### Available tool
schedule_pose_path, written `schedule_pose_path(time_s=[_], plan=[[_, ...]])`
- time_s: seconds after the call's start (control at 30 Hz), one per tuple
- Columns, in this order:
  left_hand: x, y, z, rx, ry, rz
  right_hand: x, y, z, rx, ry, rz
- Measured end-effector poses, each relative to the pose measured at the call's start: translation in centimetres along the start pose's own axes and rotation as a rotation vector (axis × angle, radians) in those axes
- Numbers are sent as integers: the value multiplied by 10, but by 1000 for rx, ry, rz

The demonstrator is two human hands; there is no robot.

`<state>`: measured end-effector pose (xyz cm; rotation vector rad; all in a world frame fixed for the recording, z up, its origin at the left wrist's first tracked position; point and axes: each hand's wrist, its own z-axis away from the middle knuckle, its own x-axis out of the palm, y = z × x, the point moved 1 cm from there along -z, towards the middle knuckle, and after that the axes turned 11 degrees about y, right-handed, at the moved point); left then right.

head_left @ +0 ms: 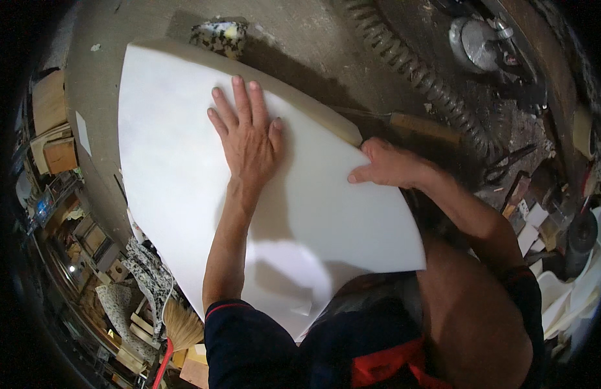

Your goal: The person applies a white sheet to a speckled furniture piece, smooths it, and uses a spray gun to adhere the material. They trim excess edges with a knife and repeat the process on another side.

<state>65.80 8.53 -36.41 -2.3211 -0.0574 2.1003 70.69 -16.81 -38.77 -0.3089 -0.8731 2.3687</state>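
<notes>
A large white slab (171, 142), which looks like foam, lies at a slant in front of me and over my lap. Its far side shows a thick beige edge, and its outline curves at the left and lower right. Flat on its upper face rests my left hand (252, 149), fingers spread and pointing away from me. My right hand (394, 165) grips the slab's right edge near the far corner, thumb on top. The other fingers of that hand are mostly hidden behind the edge.
Beyond the slab lie a speckled foam block (219, 40), a clear coiled hose (414, 65) and a brown strip (424, 128). Scissors (510, 162) and a round metal tool (475, 42) are at right. Wooden blocks (57, 154) and a brush (182, 324) crowd the left.
</notes>
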Motion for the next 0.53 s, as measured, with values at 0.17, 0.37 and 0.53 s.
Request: schedule_pose_path(time_s=[0.17, 0.37, 0.53], plan=[[5, 19, 8, -14, -2, 19, -4, 0, 6, 7, -213, -134], [7, 19, 9, -17, 12, 4, -6, 10, 46, -35, -193, -122], [15, 17, 16, 13, 16, -3, -22, 23, 48, 63, -148, 44]])
